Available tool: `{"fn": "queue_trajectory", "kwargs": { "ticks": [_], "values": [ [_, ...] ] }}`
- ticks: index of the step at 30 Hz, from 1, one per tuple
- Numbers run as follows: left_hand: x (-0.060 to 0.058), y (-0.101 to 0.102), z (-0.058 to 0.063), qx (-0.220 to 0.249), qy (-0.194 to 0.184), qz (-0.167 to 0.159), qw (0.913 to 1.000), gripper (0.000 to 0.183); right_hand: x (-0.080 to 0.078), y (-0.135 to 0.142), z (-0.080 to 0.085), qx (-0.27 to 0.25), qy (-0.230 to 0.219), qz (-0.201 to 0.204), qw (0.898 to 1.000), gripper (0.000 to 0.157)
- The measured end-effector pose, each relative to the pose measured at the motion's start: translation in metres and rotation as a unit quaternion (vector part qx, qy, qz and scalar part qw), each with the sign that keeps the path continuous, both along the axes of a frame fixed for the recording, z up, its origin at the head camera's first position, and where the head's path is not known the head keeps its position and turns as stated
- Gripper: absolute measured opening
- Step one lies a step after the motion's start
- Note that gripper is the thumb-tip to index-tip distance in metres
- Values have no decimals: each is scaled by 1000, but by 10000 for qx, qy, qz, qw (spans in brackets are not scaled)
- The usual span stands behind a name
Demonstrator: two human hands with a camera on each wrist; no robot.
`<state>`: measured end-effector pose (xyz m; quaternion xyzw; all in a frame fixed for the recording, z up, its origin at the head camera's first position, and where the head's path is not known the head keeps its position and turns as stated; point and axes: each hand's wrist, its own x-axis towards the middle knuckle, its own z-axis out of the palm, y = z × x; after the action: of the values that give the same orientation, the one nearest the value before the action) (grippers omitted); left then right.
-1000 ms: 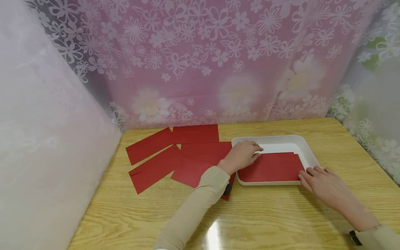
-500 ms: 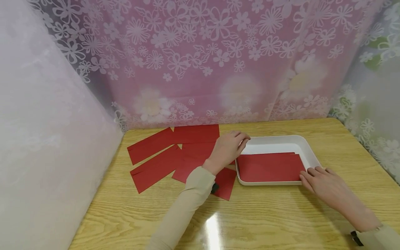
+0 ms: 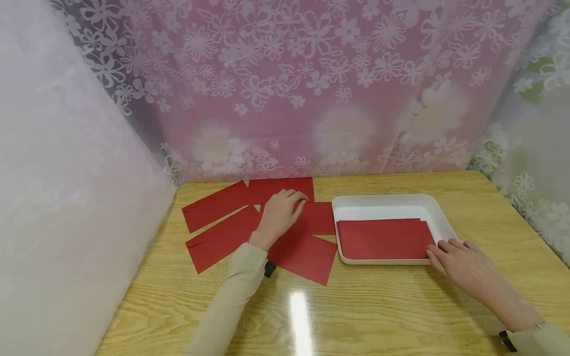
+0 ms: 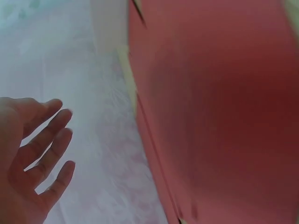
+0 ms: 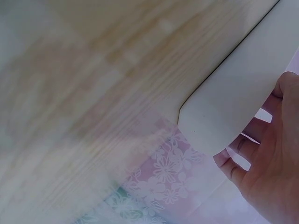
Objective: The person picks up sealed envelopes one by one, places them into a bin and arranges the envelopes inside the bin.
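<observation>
In the head view, red envelopes (image 3: 213,237) lie spread and partly overlapping on the table left of a white tray (image 3: 385,200). My left hand (image 3: 280,212) hovers over the middle ones, holding nothing. Its fingers are loosely bent and apart in the left wrist view, where a red envelope (image 4: 224,107) fills the right side. A small stack of red envelopes (image 3: 385,240) lies inside the tray, along its front side. At the tray's front right corner my right hand (image 3: 463,267) grips the rim; the right wrist view shows its fingers along the tray's edge.
The wood-grain table (image 3: 365,311) carries everything. Behind it hangs a pink flowered curtain (image 3: 285,99), with a pale sheet (image 3: 80,173) at the left and a flowered one (image 3: 534,163) at the right.
My left hand has moved left, away from the envelope stack in the tray, to above the loose envelopes. My right hand has stayed on the tray's corner.
</observation>
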<state>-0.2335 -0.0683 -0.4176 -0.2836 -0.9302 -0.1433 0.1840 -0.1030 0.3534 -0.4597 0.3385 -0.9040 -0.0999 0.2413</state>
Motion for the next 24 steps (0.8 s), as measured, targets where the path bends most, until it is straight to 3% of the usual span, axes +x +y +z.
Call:
{"fn": "queue_trajectory", "kwargs": {
  "ticks": [9, 16, 24],
  "values": [
    [8, -42, -19, -347, -1015, -55, 9942, 15, -1, -2, -2, -375, -100, -142, 9991, 85],
    [14, -50, -30, -594, -1890, -14, 9802, 40, -1, -1, -3, -466, -148, -196, 9986, 86],
    [18, -54, -38, -454, -2059, -63, 9775, 50, -1, -1, -2, -403, -97, -115, 9991, 85]
  ]
}}
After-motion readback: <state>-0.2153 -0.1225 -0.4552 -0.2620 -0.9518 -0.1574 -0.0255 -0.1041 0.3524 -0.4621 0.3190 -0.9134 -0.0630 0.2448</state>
